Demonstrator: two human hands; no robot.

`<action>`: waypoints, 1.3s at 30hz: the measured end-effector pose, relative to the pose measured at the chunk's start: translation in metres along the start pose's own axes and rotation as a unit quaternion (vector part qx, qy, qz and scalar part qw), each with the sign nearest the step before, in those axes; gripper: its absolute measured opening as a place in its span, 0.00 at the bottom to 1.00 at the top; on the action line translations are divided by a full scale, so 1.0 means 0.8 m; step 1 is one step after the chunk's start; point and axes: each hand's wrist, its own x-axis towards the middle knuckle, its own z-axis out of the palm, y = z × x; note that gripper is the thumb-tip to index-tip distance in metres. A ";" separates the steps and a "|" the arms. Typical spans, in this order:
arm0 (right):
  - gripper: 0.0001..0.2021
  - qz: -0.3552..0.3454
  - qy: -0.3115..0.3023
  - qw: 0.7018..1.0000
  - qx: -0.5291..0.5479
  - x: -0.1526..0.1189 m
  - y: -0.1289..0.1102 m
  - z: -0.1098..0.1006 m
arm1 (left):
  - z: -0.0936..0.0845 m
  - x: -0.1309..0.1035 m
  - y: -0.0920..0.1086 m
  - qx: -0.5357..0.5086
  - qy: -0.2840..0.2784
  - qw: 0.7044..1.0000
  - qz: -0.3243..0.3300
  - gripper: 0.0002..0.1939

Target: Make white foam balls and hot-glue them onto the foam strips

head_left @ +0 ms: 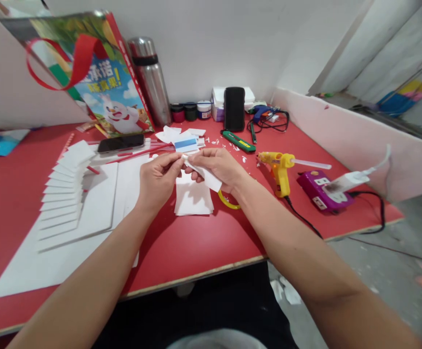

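Both hands meet over the middle of the red table, working on one small piece of white paper [210, 179]. My left hand [160, 177] pinches its far-left end between thumb and fingertips. My right hand [214, 165] grips the same piece, which looks bent or rolled along its upper edge; its loose end hangs down toward the wrist. Below the hands lies a stack of white paper squares [194, 201]. A yellow ring [228, 202], perhaps a tape roll, is partly hidden by my right forearm. Left of my left hand, folded white paper pieces [63, 194] stand in a fanned row.
A yellow hot glue gun [278, 169] with a glue stick lies right, beside a purple power strip [321, 191] with cords. A green utility knife [238, 140], black phone-like case [234, 109], phone [121, 143], steel flask [150, 80], paint jars [191, 112] and gift bag [112, 92] stand behind.
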 end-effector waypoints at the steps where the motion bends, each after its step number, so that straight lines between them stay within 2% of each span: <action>1: 0.09 -0.015 0.011 1.000 -0.013 0.001 0.003 0.002 | 0.001 0.000 0.001 -0.008 0.001 1.000 -0.007 0.07; 4: 0.09 -0.109 0.058 0.988 -0.090 0.002 0.013 0.008 | 0.003 -0.002 0.003 0.004 0.016 1.000 -0.002 0.07; 7: 0.08 -0.200 0.068 0.965 -0.157 0.001 0.022 0.013 | 0.005 -0.005 0.006 0.063 0.046 0.995 0.055 0.08; 10: 0.10 -0.229 0.045 0.960 -0.154 -0.002 0.025 0.015 | 0.005 -0.008 0.007 0.135 0.070 0.980 0.128 0.09; 13: 0.14 -0.241 0.044 0.958 -0.147 -0.005 0.021 0.014 | 0.005 -0.010 0.009 0.159 0.060 0.971 0.168 0.11; 16: 0.15 -0.241 0.046 0.955 -0.168 -0.006 0.017 0.010 | 0.004 -0.009 0.012 0.114 0.040 0.981 0.150 0.11; 19: 0.15 -0.247 0.020 0.948 -0.199 -0.006 0.014 0.003 | 0.000 -0.005 0.012 0.031 0.024 0.996 0.076 0.10; 21: 0.14 -0.250 0.003 0.945 -0.209 -0.005 0.013 -0.001 | -0.003 -0.002 0.011 0.004 -0.004 0.999 0.052 0.10; 24: 0.14 -0.254 -0.008 0.944 -0.210 -0.006 0.014 -0.003 | -0.006 -0.001 0.010 0.037 -0.026 0.995 0.085 0.11; 27: 0.15 -0.261 -0.007 0.943 -0.206 -0.006 0.014 0.000 | -0.005 -0.002 0.010 0.079 -0.016 0.990 0.115 0.11; 31: 0.17 -0.237 0.002 0.954 -0.181 -0.003 0.015 0.004 | -0.001 -0.003 0.012 0.058 0.007 0.994 0.094 0.10; 33: 0.16 -0.233 0.023 0.950 -0.205 -0.003 0.015 0.005 | 0.001 -0.003 0.013 0.029 0.013 0.997 0.066 0.09; 35: 0.13 -0.255 0.048 0.928 -0.268 -0.005 0.015 0.004 | 0.003 -0.004 0.012 0.004 0.018 0.999 0.030 0.07; 39: 0.08 -0.328 0.079 0.838 -0.428 -0.012 0.014 0.004 | 0.007 -0.004 0.009 -0.043 0.030 0.998 -0.027 0.06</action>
